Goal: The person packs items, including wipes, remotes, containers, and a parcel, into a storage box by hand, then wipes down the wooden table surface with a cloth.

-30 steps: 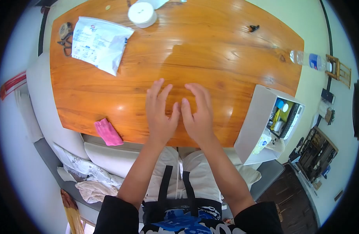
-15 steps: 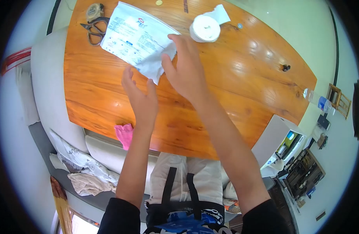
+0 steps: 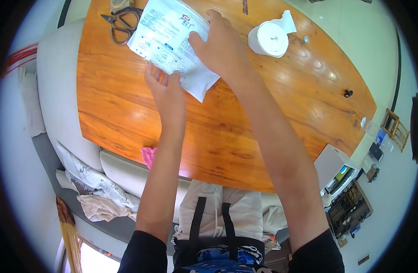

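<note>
A white printed packet lies on the wooden table at the upper left. My left hand touches its lower edge, thumb and fingers around that edge. Over the packet's right side reaches my right hand, its thumb and fingers spread on the surface. Whether either hand grips the packet firmly is hard to tell. Just left of the packet are dark scissors and a tape measure.
A white roll with a loose end stands right of my right hand. A pink cloth is at the near left edge, partly behind my left arm. An open box and a plastic bottle are at the right.
Both hands have moved from mid-table up and left to the packet and now reach it. The view has shifted left, so the packet and roll appear farther right.
</note>
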A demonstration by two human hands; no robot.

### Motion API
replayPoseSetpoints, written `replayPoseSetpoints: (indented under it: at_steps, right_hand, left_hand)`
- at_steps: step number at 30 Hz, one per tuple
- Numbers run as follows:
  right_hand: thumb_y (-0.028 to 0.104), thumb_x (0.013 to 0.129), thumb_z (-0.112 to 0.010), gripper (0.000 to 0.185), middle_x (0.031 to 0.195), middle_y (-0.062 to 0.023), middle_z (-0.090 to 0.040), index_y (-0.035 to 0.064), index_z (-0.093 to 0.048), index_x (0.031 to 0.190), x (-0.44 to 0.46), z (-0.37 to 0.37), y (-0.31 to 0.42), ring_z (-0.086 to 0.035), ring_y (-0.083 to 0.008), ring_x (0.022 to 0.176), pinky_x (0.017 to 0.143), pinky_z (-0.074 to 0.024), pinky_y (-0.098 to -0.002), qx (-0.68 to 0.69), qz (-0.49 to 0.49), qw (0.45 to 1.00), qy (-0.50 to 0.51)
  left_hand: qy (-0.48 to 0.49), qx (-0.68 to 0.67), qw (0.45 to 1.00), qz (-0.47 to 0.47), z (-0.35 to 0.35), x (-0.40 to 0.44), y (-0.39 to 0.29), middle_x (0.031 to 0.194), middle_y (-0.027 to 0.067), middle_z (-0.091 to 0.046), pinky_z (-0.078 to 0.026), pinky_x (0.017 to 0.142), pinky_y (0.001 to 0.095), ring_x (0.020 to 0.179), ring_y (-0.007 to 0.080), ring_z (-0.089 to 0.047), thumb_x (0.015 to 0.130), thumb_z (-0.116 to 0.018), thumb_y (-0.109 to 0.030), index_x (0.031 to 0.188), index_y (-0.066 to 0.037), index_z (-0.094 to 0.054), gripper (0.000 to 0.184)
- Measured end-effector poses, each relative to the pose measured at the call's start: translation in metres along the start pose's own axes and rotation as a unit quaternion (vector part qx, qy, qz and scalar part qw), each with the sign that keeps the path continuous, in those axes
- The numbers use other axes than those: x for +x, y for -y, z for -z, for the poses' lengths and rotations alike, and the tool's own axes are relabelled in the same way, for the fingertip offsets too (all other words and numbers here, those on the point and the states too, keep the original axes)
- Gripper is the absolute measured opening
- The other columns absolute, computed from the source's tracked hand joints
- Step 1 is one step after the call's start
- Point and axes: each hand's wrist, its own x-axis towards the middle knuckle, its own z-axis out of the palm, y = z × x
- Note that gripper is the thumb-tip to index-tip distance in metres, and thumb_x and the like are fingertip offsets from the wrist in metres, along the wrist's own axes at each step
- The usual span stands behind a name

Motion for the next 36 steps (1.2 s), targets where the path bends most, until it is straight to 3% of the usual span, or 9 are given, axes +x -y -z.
replayPoseSetpoints:
  at_steps: [3, 9, 15, 22, 25, 28, 36]
  right_hand:
    - [0.021, 0.084, -0.066, 0.050, 0.105, -0.0284, -0.063, -0.0098, -0.051, 0.120, -0.007, 0.002, 0.004, -0.063, -0.0401, 0.102, 0.088, -0.0513, -0.0482, 0.063, -0.051, 0.996, 0.047]
    - [0.016, 0.081, -0.063, 0.050, 0.109, -0.0298, -0.063, -0.0090, -0.050, 0.122, -0.045, -0.013, -0.005, -0.062, -0.0439, 0.104, 0.091, -0.0496, -0.0487, 0.212, -0.064, 0.974, 0.052]
    - [0.012, 0.082, -0.061, 0.052, 0.115, -0.0295, -0.062, -0.0030, -0.049, 0.130, -0.115, 0.011, -0.007, -0.061, -0.0432, 0.108, 0.093, -0.0487, -0.0468, 0.319, -0.165, 0.932, 0.047]
    - [0.004, 0.084, -0.062, 0.060, 0.125, -0.0208, -0.060, -0.0021, -0.043, 0.140, -0.219, 0.037, -0.043, -0.060, -0.0298, 0.115, 0.099, -0.0462, -0.0400, 0.429, -0.227, 0.874, 0.001]
    - [0.003, 0.086, -0.063, 0.061, 0.126, -0.0173, -0.060, -0.0016, -0.041, 0.143, -0.260, 0.056, -0.063, -0.059, -0.0234, 0.115, 0.099, -0.0466, -0.0361, 0.472, -0.251, 0.845, -0.021]
    - [0.000, 0.089, -0.062, 0.059, 0.124, -0.0136, -0.061, -0.0023, -0.041, 0.144, -0.295, 0.084, -0.085, -0.059, -0.0178, 0.113, 0.096, -0.0478, -0.0319, 0.512, -0.286, 0.810, -0.026]
    - [-0.001, 0.091, -0.060, 0.055, 0.123, -0.0116, -0.060, -0.0042, -0.041, 0.142, -0.379, 0.168, -0.124, -0.058, -0.0161, 0.112, 0.098, -0.0464, -0.0317, 0.550, -0.271, 0.779, -0.129]
  left_hand:
    - [-0.021, 0.006, 1.000, 0.021, 0.001, -0.001, 0.003, 0.144, 0.0159, -0.044, -0.039, 0.101, 0.0354, 0.122, 0.0201, -0.049, 0.095, -0.053, -0.013, 0.151, -0.002, -0.023, 0.065]
    - [-0.009, -0.001, 1.000, -0.003, 0.014, -0.011, 0.011, 0.139, 0.0141, -0.049, -0.037, 0.105, 0.0353, 0.126, 0.0218, -0.049, 0.094, -0.053, -0.011, 0.148, 0.002, -0.030, 0.060]
    - [0.010, 0.026, 0.999, 0.032, 0.027, -0.044, 0.024, 0.138, 0.0141, -0.051, -0.038, 0.106, 0.0354, 0.125, 0.0224, -0.050, 0.089, -0.050, -0.010, 0.145, 0.004, -0.037, 0.059]
    - [0.098, 0.003, 0.987, 0.130, 0.031, -0.103, 0.036, 0.120, 0.0091, -0.061, -0.044, 0.096, 0.0292, 0.107, 0.0164, -0.058, 0.083, -0.046, 0.000, 0.137, 0.005, -0.048, 0.054]
    - [0.149, 0.041, 0.979, 0.134, 0.022, -0.132, 0.041, 0.128, 0.0124, -0.059, -0.041, 0.103, 0.0328, 0.116, 0.0198, -0.056, 0.082, -0.046, -0.004, 0.133, 0.007, -0.049, 0.053]
    - [0.172, 0.046, 0.977, 0.120, 0.003, -0.162, 0.046, 0.115, 0.0073, -0.061, -0.044, 0.093, 0.0281, 0.102, 0.0139, -0.057, 0.085, -0.049, -0.001, 0.127, 0.003, -0.053, 0.042]
    - [0.301, 0.077, 0.943, 0.117, -0.062, -0.250, 0.046, 0.115, 0.0098, -0.060, -0.043, 0.097, 0.0296, 0.105, 0.0154, -0.058, 0.084, -0.051, -0.002, 0.126, 0.000, -0.048, 0.043]
